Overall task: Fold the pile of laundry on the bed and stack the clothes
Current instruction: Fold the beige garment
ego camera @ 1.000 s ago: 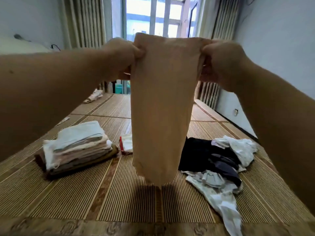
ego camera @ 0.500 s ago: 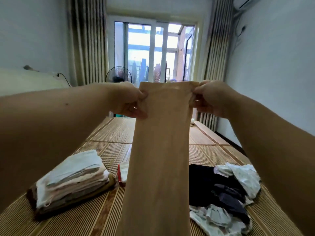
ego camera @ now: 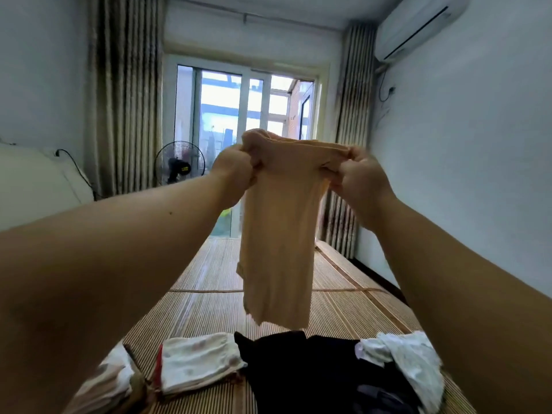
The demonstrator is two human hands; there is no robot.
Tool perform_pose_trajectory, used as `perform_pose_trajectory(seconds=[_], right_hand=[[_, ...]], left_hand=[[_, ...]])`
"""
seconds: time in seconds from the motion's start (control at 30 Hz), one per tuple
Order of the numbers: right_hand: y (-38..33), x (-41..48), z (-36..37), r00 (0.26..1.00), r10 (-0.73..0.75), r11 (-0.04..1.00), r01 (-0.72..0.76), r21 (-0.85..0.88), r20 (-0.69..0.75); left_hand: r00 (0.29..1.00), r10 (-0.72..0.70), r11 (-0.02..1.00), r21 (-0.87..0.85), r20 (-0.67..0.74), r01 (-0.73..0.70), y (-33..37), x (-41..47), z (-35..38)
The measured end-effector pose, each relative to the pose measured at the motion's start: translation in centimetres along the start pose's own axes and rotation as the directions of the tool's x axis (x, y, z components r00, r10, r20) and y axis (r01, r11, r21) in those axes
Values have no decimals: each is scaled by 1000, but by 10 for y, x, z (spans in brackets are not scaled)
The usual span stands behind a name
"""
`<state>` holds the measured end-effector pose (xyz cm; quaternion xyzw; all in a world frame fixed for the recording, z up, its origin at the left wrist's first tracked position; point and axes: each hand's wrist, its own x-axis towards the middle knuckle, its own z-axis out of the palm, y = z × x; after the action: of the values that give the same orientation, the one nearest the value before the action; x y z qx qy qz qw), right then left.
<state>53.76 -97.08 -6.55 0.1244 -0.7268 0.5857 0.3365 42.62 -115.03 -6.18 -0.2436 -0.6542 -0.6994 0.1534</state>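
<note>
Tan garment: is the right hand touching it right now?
Touching. Head view: the right hand curls its fingers round a top corner of the tan garment, bunching the cloth; the left hand grips the other corner.

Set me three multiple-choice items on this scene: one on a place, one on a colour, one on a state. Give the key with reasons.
1. Where is the black clothing?
A. hanging at the window
B. on the mat, beside the white folded piece
C. on the air conditioner

2. What colour is the garment held up in the air?
A. black
B. red
C. tan

3. How is that garment held?
A. the left hand and the right hand each grip its top edge
B. one hand alone pinches it
C. it lies loose on the bed

Key:
1 B: the dark heap lies on the woven mat with the white piece next to it.
2 C: the hanging cloth is light tan throughout.
3 A: fingers of both hands curl round bunched cloth at the top, and the rest hangs free.
</note>
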Motion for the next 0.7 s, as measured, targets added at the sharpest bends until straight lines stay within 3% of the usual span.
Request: perform_pose_trajectory(seconds=[0.17,0.3,0.43,0.57,0.7], right_hand=[[12,-20,-4,987,64,974,-29,-225,149],[46,-74,-2,909,275,933,-173,-317,314],[103,-155,2,755,507,856,-385,-344,416],[148,-248,12,569,685,727,-575,-375,455],[179,-311,16,433,782,614,-658,-435,448]], left_hand=[[973,-183,981,-31,142,189,-24,-20,-24],[869,-427,902,181,250,391,-60,-96,-52],[705,-654,741,423,274,523,-113,-188,-81],[575,-781,538,729,242,424,-162,-282,-106],[517,-818,500,754,252,425,-172,-351,-112]])
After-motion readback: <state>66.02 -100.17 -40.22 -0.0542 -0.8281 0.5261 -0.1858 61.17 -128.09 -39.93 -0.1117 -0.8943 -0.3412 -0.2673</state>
